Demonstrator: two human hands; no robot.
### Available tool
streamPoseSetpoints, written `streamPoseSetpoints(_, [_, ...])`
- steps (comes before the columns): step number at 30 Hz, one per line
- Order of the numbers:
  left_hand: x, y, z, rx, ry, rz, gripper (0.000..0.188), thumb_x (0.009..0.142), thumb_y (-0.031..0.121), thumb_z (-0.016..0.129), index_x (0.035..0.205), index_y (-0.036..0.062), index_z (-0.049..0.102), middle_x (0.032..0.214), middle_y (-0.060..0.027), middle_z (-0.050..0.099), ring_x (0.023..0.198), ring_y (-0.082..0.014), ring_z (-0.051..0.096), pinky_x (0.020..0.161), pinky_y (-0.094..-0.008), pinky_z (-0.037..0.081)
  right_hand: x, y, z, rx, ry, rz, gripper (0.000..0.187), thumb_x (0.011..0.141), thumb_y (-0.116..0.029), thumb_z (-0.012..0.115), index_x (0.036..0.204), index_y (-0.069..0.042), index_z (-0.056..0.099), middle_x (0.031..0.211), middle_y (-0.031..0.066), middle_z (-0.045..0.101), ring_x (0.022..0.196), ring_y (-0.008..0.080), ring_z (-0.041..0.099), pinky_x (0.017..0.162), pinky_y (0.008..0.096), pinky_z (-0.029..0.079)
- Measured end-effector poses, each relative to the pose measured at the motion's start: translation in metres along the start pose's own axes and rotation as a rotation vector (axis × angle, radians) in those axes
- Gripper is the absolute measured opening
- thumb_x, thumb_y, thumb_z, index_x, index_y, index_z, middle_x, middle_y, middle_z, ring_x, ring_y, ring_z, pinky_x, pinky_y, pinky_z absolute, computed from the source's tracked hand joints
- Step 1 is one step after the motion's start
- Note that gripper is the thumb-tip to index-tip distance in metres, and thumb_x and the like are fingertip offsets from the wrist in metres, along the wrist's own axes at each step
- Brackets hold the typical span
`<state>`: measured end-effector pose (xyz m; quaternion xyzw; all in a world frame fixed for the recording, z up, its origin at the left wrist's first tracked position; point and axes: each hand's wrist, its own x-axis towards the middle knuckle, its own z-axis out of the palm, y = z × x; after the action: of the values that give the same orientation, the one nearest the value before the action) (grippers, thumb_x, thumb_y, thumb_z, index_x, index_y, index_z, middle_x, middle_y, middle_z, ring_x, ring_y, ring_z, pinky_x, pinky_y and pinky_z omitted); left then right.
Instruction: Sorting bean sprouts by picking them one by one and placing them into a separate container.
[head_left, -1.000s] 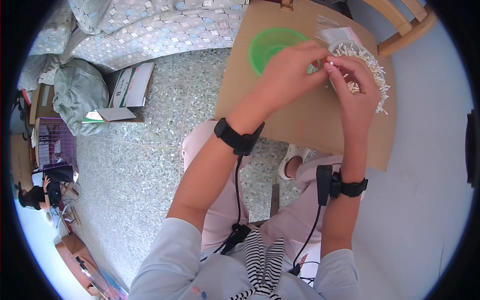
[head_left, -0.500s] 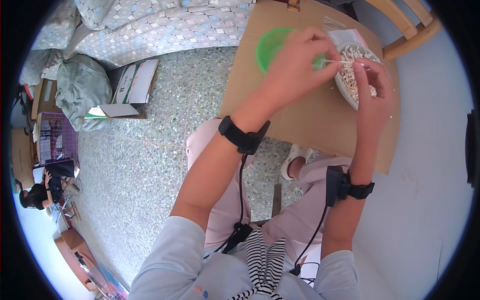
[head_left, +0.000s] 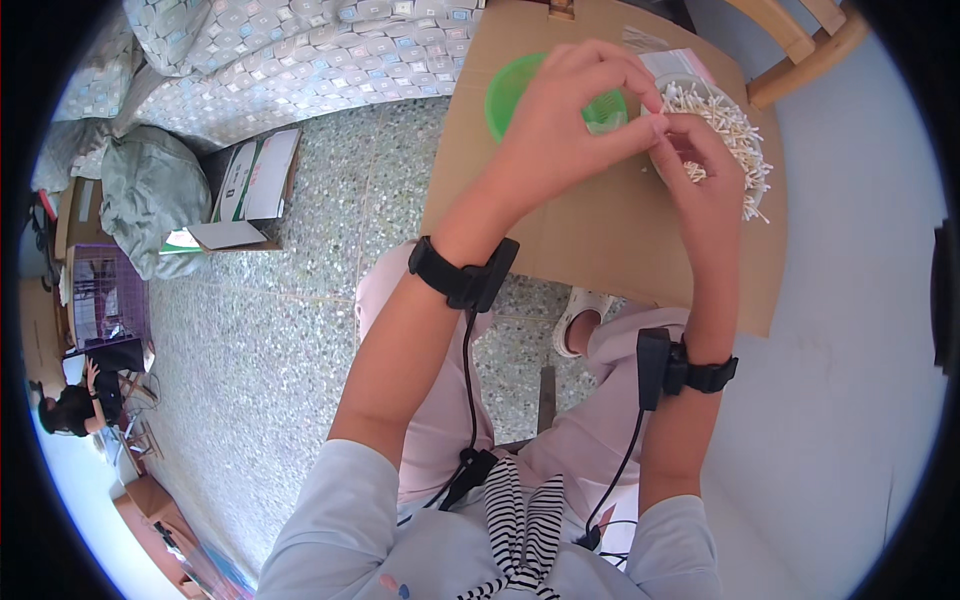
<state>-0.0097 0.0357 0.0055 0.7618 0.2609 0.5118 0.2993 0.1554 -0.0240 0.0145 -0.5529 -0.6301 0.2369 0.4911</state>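
Note:
My left hand (head_left: 575, 115) is over the green bowl (head_left: 508, 95), thumb and forefinger curved into a ring. Its fingertips meet those of my right hand (head_left: 708, 165), which is closed in a pinch in front of the white bowl of cotton swabs (head_left: 735, 125). Whatever is pinched where the fingertips touch is too small and covered to make out. Some swab tips (head_left: 694, 172) show through the gap between my right thumb and forefinger. Something clear and plastic-looking (head_left: 607, 118) shows in the green bowl past my left thumb.
Both bowls stand on a brown cardboard sheet (head_left: 600, 230). Behind the swabs lies a clear packet (head_left: 680, 65), and a wooden chair (head_left: 815, 55) stands at the far right by the wall. An opened carton (head_left: 255, 180) is on the speckled floor; a person (head_left: 75, 405) sits far left.
My right hand has moved left and its fingertips now meet my left hand's. The cotton swab that stretched between my hands no longer shows. The view has shifted slightly.

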Motion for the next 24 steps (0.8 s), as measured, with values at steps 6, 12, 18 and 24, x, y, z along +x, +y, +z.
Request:
streamPoseSetpoints(6, [0.0,-0.001,0.003,0.039,-0.025,0.098,0.013,0.082,0.019,0.076,0.09,0.0099,0.072,0.111,-0.0026,0.064,0.108,-0.02,0.055,0.096,-0.0344,0.041,-0.001,0.008,0.001,-0.058,-0.069,-0.066,0.017,0.088,-0.016,0.07,0.094,0.0,0.067,0.085,0.0038,0.064,0.077,0.0127,0.059,0.072,0.0255,0.046])
streamPoseSetpoints(12, [-0.001,-0.002,-0.003,0.024,0.058,-0.015,0.014,0.083,0.02,0.076,0.092,0.0098,0.073,0.116,-0.0034,0.062,0.11,-0.0198,0.055,0.098,-0.0339,0.041,0.0,0.0,-0.002,0.055,0.066,0.053,0.016,0.084,-0.016,0.075,0.09,-0.003,0.067,0.084,0.0001,0.065,0.076,0.0106,0.058,0.072,0.0252,0.047])
streamPoseSetpoints(18, [0.0,-0.002,-0.004,-0.066,0.039,-0.134,0.017,0.085,0.021,0.074,0.095,0.0074,0.074,0.119,-0.0037,0.06,0.113,-0.0181,0.056,0.097,-0.0322,0.042,0.0,0.005,-0.001,0.167,0.181,0.048,0.015,0.082,-0.011,0.078,0.089,-0.004,0.067,0.085,-0.0016,0.066,0.079,0.0077,0.059,0.073,0.0235,0.047])
streamPoseSetpoints(24, [0.0,0.001,-0.008,-0.013,0.018,-0.089,0.016,0.085,0.021,0.075,0.099,0.012,0.077,0.118,-0.0029,0.06,0.112,-0.0171,0.056,0.097,-0.0313,0.042,0.002,0.004,0.0,0.407,0.209,0.001,0.014,0.086,-0.005,0.074,0.097,-0.001,0.065,0.091,0.0021,0.066,0.083,0.0085,0.061,0.077,0.0219,0.048])
